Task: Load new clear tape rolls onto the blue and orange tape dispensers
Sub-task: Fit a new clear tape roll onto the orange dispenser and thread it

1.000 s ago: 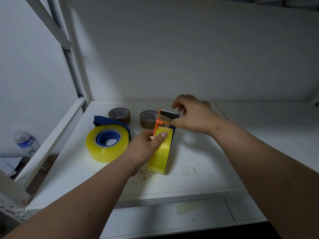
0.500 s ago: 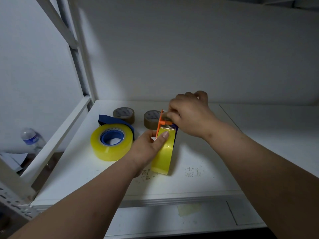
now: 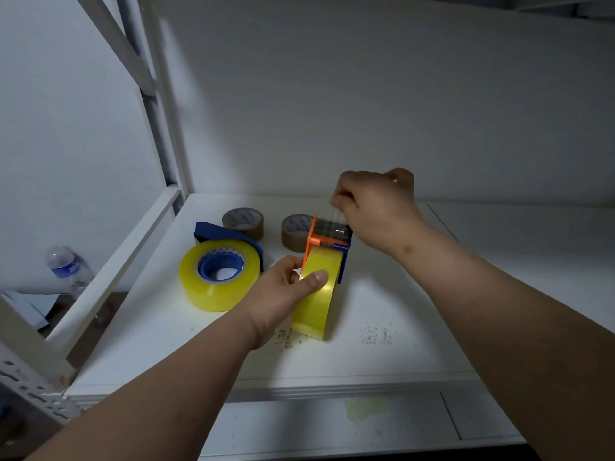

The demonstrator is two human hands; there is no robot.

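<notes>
The orange tape dispenser (image 3: 327,236) stands upright on the white shelf (image 3: 382,294), w/ a clear tape roll (image 3: 319,294) of yellowish tone loaded in it; the roll rests on its edge on the shelf surface. The left hand (image 3: 283,294) grasps this roll from the left side, thumb (image 3: 314,281) pressed flat on the outer face of the tape, other fingers hidden behind the roll. The right hand (image 3: 376,207) is above the top of the dispenser, fingers clenched in a pinch on the free end of the tape strip (image 3: 332,211), which goes up from the dispenser head, thin and see-through. To the left, the blue tape dispenser (image 3: 226,241) lies flat on the shelf w/ a second clear tape roll (image 3: 218,277) around its blue hub; nobody touches it. Behind, near the back wall (image 3: 366,111), two small brown tape rolls (image 3: 244,222) lie flat, one just beside the orange dispenser and partly hidden by it. Some small dark crumbs (image 3: 376,336) are on the shelf in front of the held roll. Left of the shelf frame, lower down, a plastic bottle (image 3: 65,264) w/ blue label is visible, blurred.
</notes>
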